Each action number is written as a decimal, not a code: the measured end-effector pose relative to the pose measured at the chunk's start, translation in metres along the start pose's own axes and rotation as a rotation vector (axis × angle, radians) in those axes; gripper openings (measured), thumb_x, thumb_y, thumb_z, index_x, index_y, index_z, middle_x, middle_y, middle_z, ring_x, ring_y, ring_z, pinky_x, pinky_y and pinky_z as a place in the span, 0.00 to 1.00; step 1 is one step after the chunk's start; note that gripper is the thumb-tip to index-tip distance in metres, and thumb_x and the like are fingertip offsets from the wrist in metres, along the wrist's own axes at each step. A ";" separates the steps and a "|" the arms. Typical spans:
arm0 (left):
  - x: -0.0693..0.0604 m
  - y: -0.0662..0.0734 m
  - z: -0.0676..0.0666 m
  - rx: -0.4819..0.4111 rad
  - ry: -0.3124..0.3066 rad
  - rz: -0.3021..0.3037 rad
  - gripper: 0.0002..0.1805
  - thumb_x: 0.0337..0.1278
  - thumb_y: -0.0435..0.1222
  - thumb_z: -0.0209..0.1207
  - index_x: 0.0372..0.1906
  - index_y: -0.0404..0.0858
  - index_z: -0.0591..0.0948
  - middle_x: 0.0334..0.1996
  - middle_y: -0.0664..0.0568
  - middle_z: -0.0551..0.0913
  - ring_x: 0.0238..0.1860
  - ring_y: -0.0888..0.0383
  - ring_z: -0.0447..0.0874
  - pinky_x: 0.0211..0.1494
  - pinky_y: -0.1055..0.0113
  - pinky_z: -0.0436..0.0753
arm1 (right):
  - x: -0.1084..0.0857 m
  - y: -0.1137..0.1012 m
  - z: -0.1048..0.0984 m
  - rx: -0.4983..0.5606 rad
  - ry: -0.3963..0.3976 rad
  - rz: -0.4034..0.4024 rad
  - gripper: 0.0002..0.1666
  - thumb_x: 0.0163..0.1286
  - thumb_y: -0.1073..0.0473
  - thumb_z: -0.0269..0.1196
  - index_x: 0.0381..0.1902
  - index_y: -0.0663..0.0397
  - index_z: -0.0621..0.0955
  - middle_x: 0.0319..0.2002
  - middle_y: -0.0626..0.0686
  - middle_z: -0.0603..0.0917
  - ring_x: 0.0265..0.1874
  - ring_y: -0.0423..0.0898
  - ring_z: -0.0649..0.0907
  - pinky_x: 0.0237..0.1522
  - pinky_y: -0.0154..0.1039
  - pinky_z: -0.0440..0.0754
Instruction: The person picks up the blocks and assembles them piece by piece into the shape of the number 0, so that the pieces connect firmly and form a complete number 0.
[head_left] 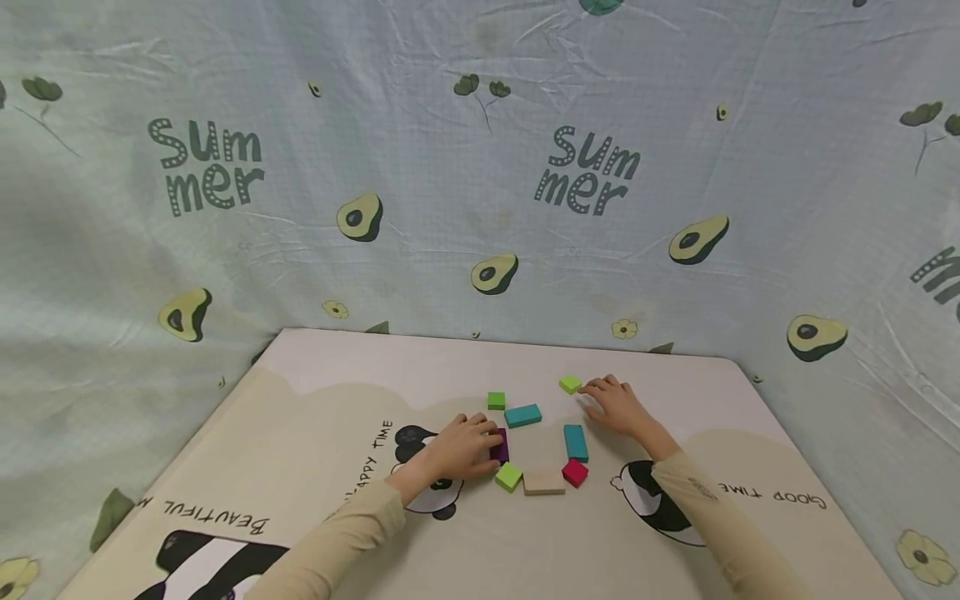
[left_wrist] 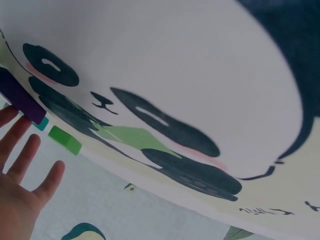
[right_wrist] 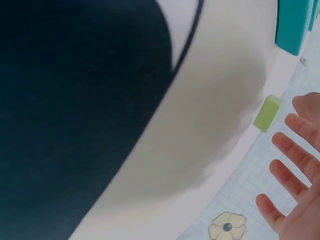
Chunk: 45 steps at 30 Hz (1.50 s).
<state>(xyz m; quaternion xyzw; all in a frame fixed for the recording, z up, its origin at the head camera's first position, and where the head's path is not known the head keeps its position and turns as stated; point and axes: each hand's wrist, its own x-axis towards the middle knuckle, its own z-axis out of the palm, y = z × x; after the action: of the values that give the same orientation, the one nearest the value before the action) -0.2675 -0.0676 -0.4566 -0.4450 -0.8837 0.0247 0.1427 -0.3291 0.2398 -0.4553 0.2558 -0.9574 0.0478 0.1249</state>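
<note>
Purple block [head_left: 503, 446], right at the fingertips of the left hand [head_left: 461, 447]: lying on the left side of a loose ring of blocks, being partly covered. Bending slightly over it on that side; whether pinching or only resting, cannot tell. Following the ring outward from a near lime cube [head_left: 508, 477] by the left thumb, past a pale wooden block [head_left: 543, 483], a red cube [head_left: 575, 472], two teal blocks [head_left: 576, 442] and a green cube [head_left: 497, 401]. Ending at the far lime cube [head_left: 570, 384], just beside the fingertips of the right hand [head_left: 618, 406]; spreading loosely there, grasping nothing.

Cutting off both beige sleeves [head_left: 330, 542] at the bottom of the head view; losing the left thumb outside the left wrist view, and part of the right palm at the right wrist view's edge.

Running beneath everything, as a pale tabletop [head_left: 525, 550] printed with pandas and lettering. Hanging behind, as a creased light curtain [head_left: 420, 292] carrying avocados, flowers and "summer".
</note>
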 end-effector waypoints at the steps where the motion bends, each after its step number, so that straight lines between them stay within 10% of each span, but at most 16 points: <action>1: 0.000 0.001 -0.001 -0.003 -0.006 -0.003 0.19 0.54 0.51 0.53 0.46 0.46 0.79 0.45 0.54 0.78 0.47 0.58 0.72 0.46 0.59 0.75 | 0.002 0.001 0.001 0.003 -0.002 0.007 0.17 0.59 0.58 0.60 0.47 0.54 0.78 0.46 0.57 0.78 0.46 0.54 0.72 0.42 0.56 0.69; 45: 0.005 0.002 -0.002 -0.014 -0.064 -0.037 0.16 0.54 0.50 0.54 0.44 0.47 0.80 0.43 0.55 0.79 0.45 0.59 0.73 0.46 0.61 0.75 | 0.030 -0.002 0.006 -0.055 -0.106 0.040 0.18 0.63 0.58 0.56 0.52 0.48 0.77 0.44 0.54 0.78 0.42 0.52 0.71 0.40 0.53 0.68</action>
<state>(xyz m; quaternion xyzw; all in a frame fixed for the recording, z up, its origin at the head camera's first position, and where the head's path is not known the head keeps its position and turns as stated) -0.2687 -0.0627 -0.4540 -0.4285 -0.8961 0.0301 0.1117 -0.3543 0.2228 -0.4534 0.2351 -0.9686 0.0104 0.0799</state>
